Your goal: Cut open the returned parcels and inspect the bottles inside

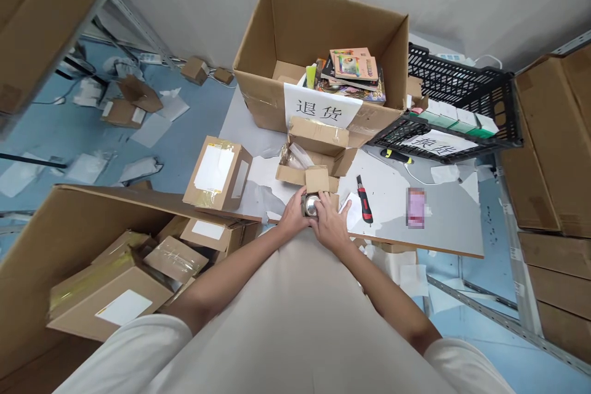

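Note:
At the table's front edge my left hand (294, 214) and my right hand (330, 218) are closed around a round shiny metal object (311, 204) with a darker rim. Its exact kind is not clear. My left fingers grip its left side, and my right fingers rest on its right side and top. Just beyond them lies an opened small cardboard box (321, 151), flaps spread, with clear plastic wrap (300, 157) inside. One small brown cardboard flap (317, 178) stands right behind the metal object. A red and black box cutter (364, 200) lies to the right of my right hand.
A large carton (258, 98) holding books (353, 68) stands at the back, beside a black crate (503, 117) with small boxes. A taped parcel (217, 172) sits left; a big carton (28, 252) of parcels is below it. A blurred pink item (416, 208) lies right.

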A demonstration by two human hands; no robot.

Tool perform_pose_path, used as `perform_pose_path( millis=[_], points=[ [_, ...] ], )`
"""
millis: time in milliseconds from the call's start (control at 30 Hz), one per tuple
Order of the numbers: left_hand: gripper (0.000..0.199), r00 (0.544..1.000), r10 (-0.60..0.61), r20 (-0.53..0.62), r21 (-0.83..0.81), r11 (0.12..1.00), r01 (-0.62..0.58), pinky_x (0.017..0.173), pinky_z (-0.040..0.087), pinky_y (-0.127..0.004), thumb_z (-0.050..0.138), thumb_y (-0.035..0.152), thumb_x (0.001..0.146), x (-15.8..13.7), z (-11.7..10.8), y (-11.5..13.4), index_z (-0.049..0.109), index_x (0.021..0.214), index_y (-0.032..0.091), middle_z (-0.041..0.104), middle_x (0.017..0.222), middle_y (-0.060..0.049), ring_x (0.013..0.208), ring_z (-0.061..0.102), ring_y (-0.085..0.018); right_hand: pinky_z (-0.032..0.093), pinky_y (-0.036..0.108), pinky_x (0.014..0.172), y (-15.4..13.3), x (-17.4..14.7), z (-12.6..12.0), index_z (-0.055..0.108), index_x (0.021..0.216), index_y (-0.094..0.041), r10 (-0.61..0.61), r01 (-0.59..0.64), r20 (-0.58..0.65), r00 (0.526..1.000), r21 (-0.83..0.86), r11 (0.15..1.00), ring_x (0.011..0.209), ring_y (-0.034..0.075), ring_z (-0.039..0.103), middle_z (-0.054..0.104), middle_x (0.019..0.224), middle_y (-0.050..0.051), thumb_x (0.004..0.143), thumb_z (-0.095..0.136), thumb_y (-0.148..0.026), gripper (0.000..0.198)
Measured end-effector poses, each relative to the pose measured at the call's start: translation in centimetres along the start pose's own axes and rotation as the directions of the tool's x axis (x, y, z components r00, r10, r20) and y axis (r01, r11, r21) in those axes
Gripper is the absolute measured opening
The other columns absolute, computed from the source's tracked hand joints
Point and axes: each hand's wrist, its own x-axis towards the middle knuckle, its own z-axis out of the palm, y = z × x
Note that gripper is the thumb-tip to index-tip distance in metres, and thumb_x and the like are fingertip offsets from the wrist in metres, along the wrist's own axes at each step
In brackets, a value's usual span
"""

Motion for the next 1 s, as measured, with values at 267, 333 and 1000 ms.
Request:
perform_pose_path(
  millis=[267, 333, 1000],
  points=[
    [0.106, 0.992, 0.123, -0.043, -0.011, 0.992, -0.123, 0.099, 0.045, -0.046, 0.085, 0.039, 0.054, -0.3, 0.0, -1.2, 0.024, 0.137, 0.018, 0.045, 0.136, -0.020, 0.126, 0.047, -0.031, 0.024, 0.063, 0.106, 2.1, -2.6, 1.3, 0.022, 0.144, -0.012, 0.157, -0.075, -0.256, 0.954, 0.302, 0.950, 0.142, 0.033, 0.016, 0.019, 0.152, 0.023, 0.092, 0.040, -0.038, 0.061],
    [0.095, 0.981, 0.194, -0.027, 0.018, 0.981, -0.193, 0.101, 0.044, -0.048, 0.084, 0.040, 0.057, -0.6, -0.3, -1.7, 0.030, 0.132, 0.019, 0.046, 0.136, -0.020, 0.126, 0.047, -0.030, 0.034, 0.056, 0.105, 2.5, -3.2, 1.5, 0.019, 0.145, -0.015, 0.311, -0.121, -0.307, 0.899, 0.509, 0.852, 0.138, 0.029, 0.028, 0.028, 0.148, 0.021, 0.092, 0.039, -0.037, 0.061],
    [0.084, 0.979, 0.190, 0.080, -0.082, 0.980, -0.183, 0.099, 0.045, -0.049, 0.081, 0.039, 0.061, 0.5, -1.2, -2.7, 0.033, 0.127, 0.022, 0.047, 0.134, -0.017, 0.124, 0.050, -0.028, 0.045, 0.042, 0.099, 5.7, 3.1, -3.3, 0.056, 0.116, -0.021, -0.130, 0.169, -0.108, 0.986, 0.667, 0.725, 0.115, 0.022, 0.056, 0.061, 0.121, 0.011, 0.094, 0.042, -0.043, 0.034]
  ],
)
